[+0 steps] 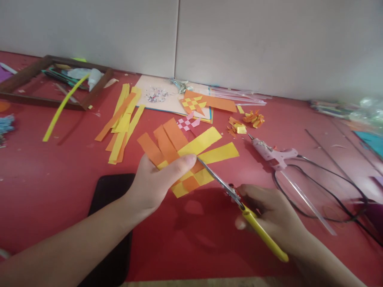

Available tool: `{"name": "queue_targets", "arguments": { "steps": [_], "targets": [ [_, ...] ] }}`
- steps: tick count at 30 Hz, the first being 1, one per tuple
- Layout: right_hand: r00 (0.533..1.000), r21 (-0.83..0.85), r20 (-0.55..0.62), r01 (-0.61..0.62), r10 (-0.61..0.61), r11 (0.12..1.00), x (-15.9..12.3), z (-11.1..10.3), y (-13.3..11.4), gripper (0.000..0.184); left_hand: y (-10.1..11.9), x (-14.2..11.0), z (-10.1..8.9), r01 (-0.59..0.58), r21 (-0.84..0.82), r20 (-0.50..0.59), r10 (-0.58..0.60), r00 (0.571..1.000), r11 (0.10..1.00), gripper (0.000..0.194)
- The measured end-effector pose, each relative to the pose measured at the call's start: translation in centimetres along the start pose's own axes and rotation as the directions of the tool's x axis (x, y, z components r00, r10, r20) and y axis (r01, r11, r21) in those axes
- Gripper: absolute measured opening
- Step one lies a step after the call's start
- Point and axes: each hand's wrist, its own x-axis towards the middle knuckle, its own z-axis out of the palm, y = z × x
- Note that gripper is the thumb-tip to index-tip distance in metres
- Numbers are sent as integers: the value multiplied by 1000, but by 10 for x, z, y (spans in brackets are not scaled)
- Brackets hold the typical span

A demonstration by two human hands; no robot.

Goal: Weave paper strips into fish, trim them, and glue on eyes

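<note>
My left hand (158,175) is closed on a woven piece of orange and yellow paper strips (190,184), thumb pressed on top. Loose strip ends fan out from its far side and to the right. In my right hand (269,211) is a pair of scissors with yellow handles (263,235). The blades reach to the woven paper beside my left thumb, among the yellow strips. Whether the blades are parted is hard to make out. Just beyond the weave lies a small pink-and-white checkered paper piece (188,122).
Yellow and orange strips (122,123) lie left, near a wooden frame (44,101) around tools. A notebook (161,95) holds beads and an orange woven piece (194,103). Rightward are paper scraps (253,118) and a corded pink glue gun (273,155). A black phone-like slab (110,231) sits under my left forearm.
</note>
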Motion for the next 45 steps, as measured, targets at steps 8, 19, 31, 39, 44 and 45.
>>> {"name": "queue_targets", "arguments": {
  "steps": [8,19,31,39,44,45],
  "targets": [
    [996,91,91,-24,16,996,-4,-2,1,61,0,-1,1,20,-46,13,-20,1000,999,15],
    [996,107,85,-31,22,994,-3,-1,4,62,1,-1,3,-29,-1,-23,29,999,1000,19],
    [998,48,10,-60,59,997,0,-1,1,56,1,-2,5,-134,97,-82,142,986,986,22],
    [995,57,60,-78,74,995,-1,-2,4,55,0,3,1,-259,313,-88,300,950,914,14],
    [985,148,151,-109,87,983,-4,-4,6,50,8,1,6,-269,418,-112,344,932,868,3],
    [985,150,153,-104,81,983,-4,-4,6,49,9,0,7,-267,432,-120,349,929,861,4]
  ]
}}
